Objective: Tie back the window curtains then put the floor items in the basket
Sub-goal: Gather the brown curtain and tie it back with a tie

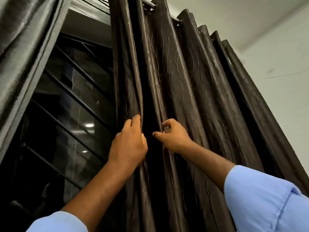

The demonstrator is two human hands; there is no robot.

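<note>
While both hands worked the right curtain (pixel 192 84), the entry fell under the first step of the task, the tying back; the floor items and the basket were not in view, the camera being tilted up at the window. Right curtain: dark brown, glossy, with a faint wavy pattern, hung by eyelets from a rod (pixel 174 18) near the ceiling, gathered into deep vertical folds and standing to the right of the window (pixel 70 118). Left curtain (pixel 21 52): same dark cloth, seen only as a slanting edge at the upper left, well apart from the hands. Window: dark glass behind slanted bars, uncovered between the two curtains, with a ceiling light reflected in it. Left hand (pixel 127 144): closed around the inner edge fold of the right curtain, fingers wrapped behind the cloth, thumb side toward the camera. Right hand (pixel 173 136): just beside the left, across a dark gap between folds, fingers curled narrowly and pinching the next fold, thumb pointing toward the left hand. Sleeves (pixel 267 200): light blue, on both forearms. Wall (pixel 274 52): pale, bare, to the right of the curtain. No tie-back, cord or hook was visible. Judged state: curtain drawn aside but not yet bound. Judged next move: bringing the held folds together into one bundle, pressing the whole toward the wall, then finding a tie and securing it; the left curtain probably wanted the same before any floor work.
</note>
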